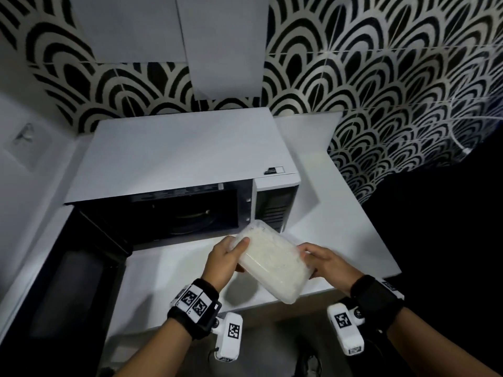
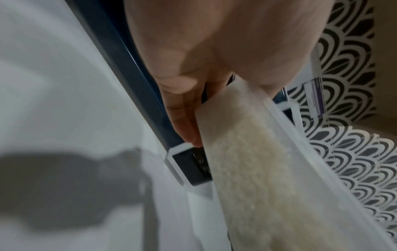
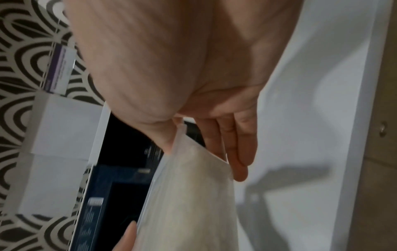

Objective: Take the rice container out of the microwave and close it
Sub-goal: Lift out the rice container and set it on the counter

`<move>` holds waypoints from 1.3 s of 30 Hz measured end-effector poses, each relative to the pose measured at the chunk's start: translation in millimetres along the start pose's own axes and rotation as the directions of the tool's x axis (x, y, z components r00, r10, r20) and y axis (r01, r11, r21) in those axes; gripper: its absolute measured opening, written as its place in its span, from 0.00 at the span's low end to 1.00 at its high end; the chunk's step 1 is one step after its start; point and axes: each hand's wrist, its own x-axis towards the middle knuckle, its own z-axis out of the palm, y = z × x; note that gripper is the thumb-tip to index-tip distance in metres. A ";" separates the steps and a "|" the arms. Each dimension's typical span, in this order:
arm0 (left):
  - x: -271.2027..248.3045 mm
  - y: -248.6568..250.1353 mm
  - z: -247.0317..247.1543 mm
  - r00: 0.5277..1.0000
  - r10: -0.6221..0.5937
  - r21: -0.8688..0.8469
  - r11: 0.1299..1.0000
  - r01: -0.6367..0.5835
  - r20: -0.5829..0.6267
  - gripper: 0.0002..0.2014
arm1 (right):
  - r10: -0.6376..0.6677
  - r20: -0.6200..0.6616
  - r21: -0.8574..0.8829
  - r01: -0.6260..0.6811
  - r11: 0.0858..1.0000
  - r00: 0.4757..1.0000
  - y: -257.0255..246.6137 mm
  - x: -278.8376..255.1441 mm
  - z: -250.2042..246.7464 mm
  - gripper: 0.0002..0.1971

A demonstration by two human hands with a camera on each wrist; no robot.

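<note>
We've got our left hand [image 1: 221, 261] and right hand [image 1: 328, 263] both gripping the frosted rectangular plastic rice container [image 1: 272, 261], mid-frame.

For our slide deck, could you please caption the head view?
Both hands, left hand and right hand, hold the rice container above the counter, before the open microwave.

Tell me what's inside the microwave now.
The microwave cavity shows only its glass turntable; the rice container is outside, held by both hands. The cavity's dark left corner cannot be seen.
</note>
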 end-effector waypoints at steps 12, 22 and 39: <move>42.2 25.5 174.0 0.996 -0.050 -0.026 0.998 0.052 0.074 0.10 | 0.041 -0.204 0.046 -0.032 0.998 0.978 33.8 1.7 -175.7 0.14; 96.3 66.9 239.6 0.985 -0.171 -0.111 0.979 0.171 0.010 0.22 | 0.177 -0.278 0.209 -0.120 0.970 0.944 9.2 52.0 -226.3 0.25; 224.4 80.6 245.2 0.941 -0.197 0.109 0.966 0.234 -0.276 0.20 | 0.102 -0.282 0.028 -0.098 0.995 0.954 1.1 197.4 -268.5 0.16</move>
